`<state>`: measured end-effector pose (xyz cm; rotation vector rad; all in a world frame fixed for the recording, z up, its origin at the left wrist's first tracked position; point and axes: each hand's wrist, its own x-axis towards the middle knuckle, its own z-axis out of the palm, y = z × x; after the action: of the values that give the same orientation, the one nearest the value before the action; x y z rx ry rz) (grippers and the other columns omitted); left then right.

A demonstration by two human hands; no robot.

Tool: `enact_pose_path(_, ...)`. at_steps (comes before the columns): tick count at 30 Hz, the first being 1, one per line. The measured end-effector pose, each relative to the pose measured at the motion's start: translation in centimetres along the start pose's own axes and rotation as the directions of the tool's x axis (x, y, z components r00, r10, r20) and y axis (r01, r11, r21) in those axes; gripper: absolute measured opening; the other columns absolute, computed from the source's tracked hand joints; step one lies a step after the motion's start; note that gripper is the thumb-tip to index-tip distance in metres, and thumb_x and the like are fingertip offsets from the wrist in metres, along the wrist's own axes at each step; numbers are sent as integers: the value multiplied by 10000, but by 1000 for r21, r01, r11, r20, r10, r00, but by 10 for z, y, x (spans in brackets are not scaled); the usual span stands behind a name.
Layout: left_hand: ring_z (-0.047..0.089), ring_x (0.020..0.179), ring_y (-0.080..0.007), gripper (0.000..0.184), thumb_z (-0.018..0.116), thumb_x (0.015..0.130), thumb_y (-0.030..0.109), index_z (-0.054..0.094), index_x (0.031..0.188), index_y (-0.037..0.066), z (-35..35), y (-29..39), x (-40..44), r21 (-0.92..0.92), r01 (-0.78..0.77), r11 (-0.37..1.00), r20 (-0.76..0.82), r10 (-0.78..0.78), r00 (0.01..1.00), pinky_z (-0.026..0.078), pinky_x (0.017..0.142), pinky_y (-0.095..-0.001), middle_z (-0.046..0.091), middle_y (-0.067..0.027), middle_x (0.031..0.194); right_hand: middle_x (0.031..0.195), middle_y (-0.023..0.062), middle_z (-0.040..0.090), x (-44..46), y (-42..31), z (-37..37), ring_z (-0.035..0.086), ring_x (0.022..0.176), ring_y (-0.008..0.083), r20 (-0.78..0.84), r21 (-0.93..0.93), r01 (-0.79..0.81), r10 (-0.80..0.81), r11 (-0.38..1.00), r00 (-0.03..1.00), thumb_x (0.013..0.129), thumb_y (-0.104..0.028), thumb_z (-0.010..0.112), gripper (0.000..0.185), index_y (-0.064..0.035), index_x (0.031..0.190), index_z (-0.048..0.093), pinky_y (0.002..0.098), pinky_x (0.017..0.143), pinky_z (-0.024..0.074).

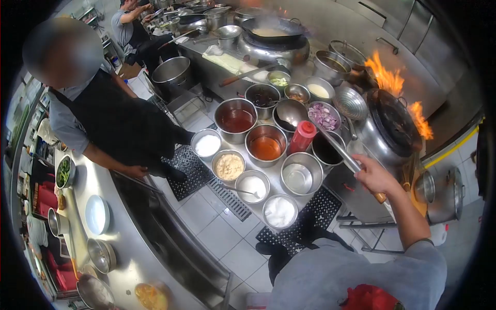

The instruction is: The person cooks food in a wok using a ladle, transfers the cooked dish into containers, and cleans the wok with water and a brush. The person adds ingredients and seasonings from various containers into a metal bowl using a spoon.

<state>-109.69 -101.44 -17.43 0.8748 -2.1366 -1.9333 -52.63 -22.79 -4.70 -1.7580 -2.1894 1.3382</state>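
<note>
My right hand (373,176) is wrapped round the handle of a long metal ladle (341,151) with a wooden end. The ladle's bowl hangs over a dark-filled pot among the seasoning containers. Close to its shaft stands a red squeeze bottle (303,136). A bowl of chopped purple onion (324,115) sits just beyond, and a pot of orange-red sauce (266,146) is left of the bottle. A perforated skimmer (351,104) lies between the onion and a blackened wok (395,121) on the burner at right. My left hand is out of view.
Tall flames (385,76) rise behind the wok. Another wok (273,31) steams farther back. Containers of white powder (280,212) line the near edge. A co-worker in a dark apron (124,113) stands at left beside a steel counter (132,248); another person works behind.
</note>
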Motion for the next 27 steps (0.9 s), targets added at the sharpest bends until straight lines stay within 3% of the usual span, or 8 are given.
enact_pose_path(3, 549, 663, -93, 223, 643, 896, 185, 589, 1090, 90, 31, 18, -87, 46, -201, 978, 61, 198, 978, 481, 575, -195, 599, 9, 903, 677, 29, 555, 4, 8, -3, 518, 487, 111, 58, 157, -14, 5, 988, 998, 890, -55, 576, 578, -43, 1443, 409, 296, 415, 416)
enact_pose_path(6, 553, 665, -94, 204, 623, 903, 159, 588, 1099, 113, 86, 22, -167, -11, -229, 973, 315, 221, 923, 467, 587, -206, 605, 14, 919, 687, 16, 545, 2, 17, -8, 502, 469, 85, 92, 349, -24, -9, 937, 996, 886, -34, 563, 567, -33, 1433, 415, 267, 377, 408)
enact_pose_path(9, 557, 678, -139, 326, 605, 886, 145, 535, 1197, 76, 167, 33, -286, 53, -234, 971, 500, 177, 848, 478, 570, -246, 572, -65, 942, 733, 18, 525, -3, 30, -17, 493, 458, 61, 98, 533, -16, -43, 846, 994, 884, -28, 563, 565, -36, 1430, 415, 237, 336, 418)
enact_pose_path(12, 583, 659, -127, 232, 602, 905, 126, 544, 1121, 66, 240, 36, -385, 159, -132, 978, 494, 37, 869, 469, 505, -233, 598, -55, 876, 753, 33, 522, -7, 47, -31, 493, 457, 62, 102, 691, -45, -36, 721, 994, 883, -36, 582, 588, -37, 1441, 396, 239, 327, 420)
enact_pose_path(14, 594, 664, -121, 88, 589, 927, 80, 552, 1004, 60, 281, 3, -397, -7, -101, 995, 702, 76, 708, 538, 517, -228, 616, -47, 874, 767, 40, 516, -2, 66, -41, 480, 449, 62, 118, 768, -38, -82, 640, 990, 893, -45, 573, 591, -44, 1450, 375, 247, 317, 425)
enact_pose_path(16, 582, 655, -112, 41, 577, 942, 72, 541, 942, 51, 329, -12, -433, -29, -96, 995, 751, 85, 655, 539, 520, -227, 589, -41, 849, 772, 43, 509, -4, 77, -53, 470, 444, 64, 137, 839, -46, -129, 542, 982, 900, -53, 560, 582, -45, 1450, 370, 250, 314, 429)
enact_pose_path(21, 579, 618, -128, 147, 609, 924, 88, 497, 865, 12, 451, -26, -538, -99, -223, 970, 849, 199, 490, 562, 523, -269, 546, -60, 793, 819, 93, 484, 3, 129, -101, 429, 452, 70, 178, 969, -116, -293, 219, 939, 922, -42, 500, 566, -149, 1468, 392, 264, 299, 429)
enact_pose_path(27, 594, 519, -158, 186, 618, 886, 75, 449, 813, 46, 565, -34, -716, -132, -287, 949, 942, 210, 261, 527, 462, -278, 575, -85, 701, 810, 76, 493, -4, 149, -178, 454, 471, 79, 161, 965, -67, -369, 255, 916, 904, -45, 557, 621, -121, 1485, 349, 256, 344, 435)
